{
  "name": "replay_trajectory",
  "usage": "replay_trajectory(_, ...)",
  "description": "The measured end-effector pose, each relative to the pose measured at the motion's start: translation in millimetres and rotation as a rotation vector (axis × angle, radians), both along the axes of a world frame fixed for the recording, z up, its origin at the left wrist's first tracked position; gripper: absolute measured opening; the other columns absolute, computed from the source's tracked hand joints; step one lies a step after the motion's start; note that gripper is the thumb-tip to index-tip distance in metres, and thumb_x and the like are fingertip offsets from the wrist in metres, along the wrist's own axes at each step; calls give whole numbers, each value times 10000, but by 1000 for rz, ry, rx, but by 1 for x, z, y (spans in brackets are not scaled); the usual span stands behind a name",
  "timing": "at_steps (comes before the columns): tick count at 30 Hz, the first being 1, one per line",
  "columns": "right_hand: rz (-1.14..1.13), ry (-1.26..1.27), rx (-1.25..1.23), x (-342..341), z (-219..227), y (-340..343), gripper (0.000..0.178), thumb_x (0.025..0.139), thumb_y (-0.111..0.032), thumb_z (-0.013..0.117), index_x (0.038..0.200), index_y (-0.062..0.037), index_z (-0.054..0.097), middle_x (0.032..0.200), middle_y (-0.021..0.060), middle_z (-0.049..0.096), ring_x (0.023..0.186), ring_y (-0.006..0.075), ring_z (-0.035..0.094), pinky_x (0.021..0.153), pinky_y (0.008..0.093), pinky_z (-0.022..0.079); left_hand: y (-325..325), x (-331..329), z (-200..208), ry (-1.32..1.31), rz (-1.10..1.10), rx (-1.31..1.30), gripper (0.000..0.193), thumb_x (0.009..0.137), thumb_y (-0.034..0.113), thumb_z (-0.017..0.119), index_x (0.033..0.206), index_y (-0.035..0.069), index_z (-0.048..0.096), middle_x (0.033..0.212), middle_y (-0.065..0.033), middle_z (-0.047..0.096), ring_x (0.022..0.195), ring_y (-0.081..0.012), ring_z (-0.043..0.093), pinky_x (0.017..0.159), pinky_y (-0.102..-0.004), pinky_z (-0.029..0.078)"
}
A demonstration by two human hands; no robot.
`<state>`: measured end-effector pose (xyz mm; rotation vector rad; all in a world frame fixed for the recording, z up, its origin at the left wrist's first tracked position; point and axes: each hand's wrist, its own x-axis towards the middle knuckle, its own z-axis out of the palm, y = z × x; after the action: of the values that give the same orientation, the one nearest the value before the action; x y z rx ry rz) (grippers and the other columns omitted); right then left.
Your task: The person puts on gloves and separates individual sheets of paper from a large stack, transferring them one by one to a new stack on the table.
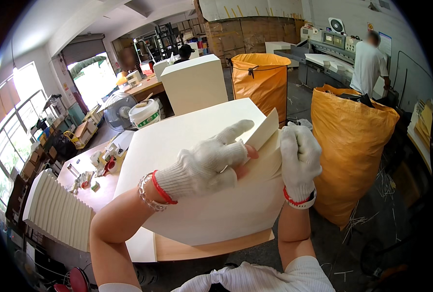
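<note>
Two gloved hands (209, 158) (301, 155), two orange sacks (260, 80) (348, 155), one white bucket (144, 115)

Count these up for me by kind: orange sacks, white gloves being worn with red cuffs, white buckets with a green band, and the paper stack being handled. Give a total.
Orange sacks: 2
White gloves: 2
White bucket: 1
Paper stack: 1
Total: 6

1. On my feed the left hand (204, 161) wears a partly fingerless, white knitted glove (195, 170), red-edged.
2. Beside it I see a shiny, translucent bracelet (145, 191).
3. Right hand (300, 155): white knitted glove, red-edged; white wristband (305, 203).
4. White, ribbed, short-sleeved top (258, 278).
</note>
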<state>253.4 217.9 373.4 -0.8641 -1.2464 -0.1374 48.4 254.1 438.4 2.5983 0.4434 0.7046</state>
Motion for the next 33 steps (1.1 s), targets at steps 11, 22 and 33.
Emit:
replay_trajectory(11,-5,-19,44,-1,0,-3,83,881,20,607,805,51,617,708,112,599,654,254,563,798,415,519,13,-2,-11,-36,-23,112,314,773,-7,751,1056,109,681,1507,-198,399,1102,-320,647,849,-339,537)
replay_trajectory(22,-26,-4,-10,1,-2,-2,87,890,10,606,821,61,624,722,124,614,680,266,583,826,425,517,-4,1,3,44,69,109,282,739,3,776,999,59,681,1443,-211,482,1151,-318,622,922,-346,509)
replay_trajectory(33,-37,2,-12,0,-3,-1,110,896,-27,617,805,33,625,718,114,620,681,251,586,881,460,504,-3,5,7,161,61,45,228,774,-44,686,976,45,625,1470,-197,450,1202,-332,573,938,-350,513)
